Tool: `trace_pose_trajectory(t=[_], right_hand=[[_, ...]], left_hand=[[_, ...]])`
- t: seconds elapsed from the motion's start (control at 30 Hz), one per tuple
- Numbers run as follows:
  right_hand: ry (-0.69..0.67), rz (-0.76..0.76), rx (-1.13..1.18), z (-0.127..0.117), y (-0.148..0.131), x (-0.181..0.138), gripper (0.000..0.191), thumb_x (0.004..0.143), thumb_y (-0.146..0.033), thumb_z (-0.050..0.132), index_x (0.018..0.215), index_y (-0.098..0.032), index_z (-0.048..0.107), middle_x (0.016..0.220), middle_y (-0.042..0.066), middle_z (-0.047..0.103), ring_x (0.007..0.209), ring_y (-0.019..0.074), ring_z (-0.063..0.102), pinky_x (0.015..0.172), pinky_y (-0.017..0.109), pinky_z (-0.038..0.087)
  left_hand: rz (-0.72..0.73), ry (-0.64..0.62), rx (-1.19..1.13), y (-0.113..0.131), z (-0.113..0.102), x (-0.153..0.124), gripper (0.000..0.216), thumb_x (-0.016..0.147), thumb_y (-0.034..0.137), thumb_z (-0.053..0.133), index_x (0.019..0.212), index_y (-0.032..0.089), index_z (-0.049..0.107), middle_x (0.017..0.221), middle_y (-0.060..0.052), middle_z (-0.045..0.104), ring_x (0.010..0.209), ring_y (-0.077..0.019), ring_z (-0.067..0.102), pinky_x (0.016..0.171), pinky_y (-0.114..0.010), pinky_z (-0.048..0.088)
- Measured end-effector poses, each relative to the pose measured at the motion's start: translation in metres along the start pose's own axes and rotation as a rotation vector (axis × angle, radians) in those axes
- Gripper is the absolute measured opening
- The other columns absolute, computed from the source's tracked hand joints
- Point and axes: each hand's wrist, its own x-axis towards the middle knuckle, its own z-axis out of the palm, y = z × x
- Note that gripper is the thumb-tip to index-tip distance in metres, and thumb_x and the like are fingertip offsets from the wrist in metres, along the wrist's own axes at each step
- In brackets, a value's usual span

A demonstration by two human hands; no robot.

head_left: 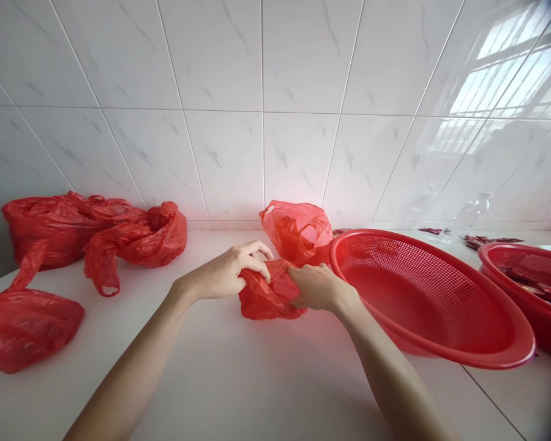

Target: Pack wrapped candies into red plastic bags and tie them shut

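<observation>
In the middle of the white table, a red plastic bag (270, 303) lies crumpled between my hands. My left hand (229, 269) has its fingers curled over the bag's left upper edge and grips the film. On the other side, my right hand (319, 286) is closed on the bag's right edge; its fingertips are partly hidden by the plastic. Just behind stands another red plastic bag (298, 229), loosely open, against the wall. Whatever lies inside the bag in my hands cannot be made out.
A large red plastic colander basket (408, 306) stands to the right. Beyond it, a second red basket (496, 263) holds small packets. A clear bottle (477, 211) is near the wall. At left lie filled red bags (59, 226), a knotted one (160, 239) and another (30, 327).
</observation>
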Motion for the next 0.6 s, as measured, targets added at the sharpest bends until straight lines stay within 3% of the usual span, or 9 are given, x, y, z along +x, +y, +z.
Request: trace_pose_trajectory(t=[0.13,0.27,0.43,0.5,0.6], right_hand=[[-0.028,0.082,-0.042,-0.002,0.0,-0.003,0.05,0.071,-0.037,0.072,0.114,-0.02,0.054,0.076,0.004,0.063,0.076,0.029,0.067,0.066,0.035,0.043],[-0.051,0.097,-0.081,-0.005,-0.002,-0.006,0.048,0.069,-0.036,0.072,0.111,-0.018,0.057,0.076,0.003,0.063,0.072,0.0263,0.067,0.061,0.032,0.041],[-0.084,0.086,-0.106,-0.007,-0.01,-0.007,0.045,0.069,-0.038,0.072,0.106,-0.017,0.059,0.079,0.002,0.064,0.072,0.0232,0.066,0.061,0.03,0.041],[-0.077,0.077,-0.115,-0.007,-0.014,-0.008,0.043,0.068,-0.038,0.073,0.103,-0.017,0.059,0.083,0.003,0.065,0.074,0.0228,0.066,0.062,0.03,0.041],[-0.064,0.078,-0.143,-0.008,-0.019,-0.01,0.043,0.068,-0.039,0.075,0.102,-0.017,0.061,0.086,0.005,0.066,0.076,0.0241,0.066,0.065,0.031,0.043]], left_hand=[[-0.013,-0.023,-0.033,-0.007,-0.004,-0.003,0.059,0.063,-0.001,0.038,0.093,0.032,0.077,0.13,0.0,0.059,0.101,-0.0184,0.063,0.071,-0.024,0.052],[-0.121,-0.083,0.029,-0.003,-0.014,-0.008,0.042,0.074,0.008,0.046,0.093,0.03,0.077,0.138,0.0,0.055,0.102,-0.0191,0.065,0.074,-0.025,0.053],[-0.124,-0.123,0.063,0.029,-0.011,-0.008,0.02,0.083,0.034,0.061,0.097,0.029,0.075,0.145,0.001,0.048,0.119,-0.0234,0.058,0.093,-0.029,0.049],[-0.147,-0.089,0.108,0.04,-0.001,-0.004,0.023,0.088,0.034,0.053,0.08,0.026,0.073,0.132,-0.001,0.057,0.107,-0.0214,0.061,0.085,-0.03,0.049],[-0.224,-0.124,0.263,0.04,0.015,0.003,0.029,0.084,0.023,0.049,0.055,0.019,0.055,0.089,-0.004,0.061,0.079,-0.0191,0.06,0.068,-0.03,0.044]])
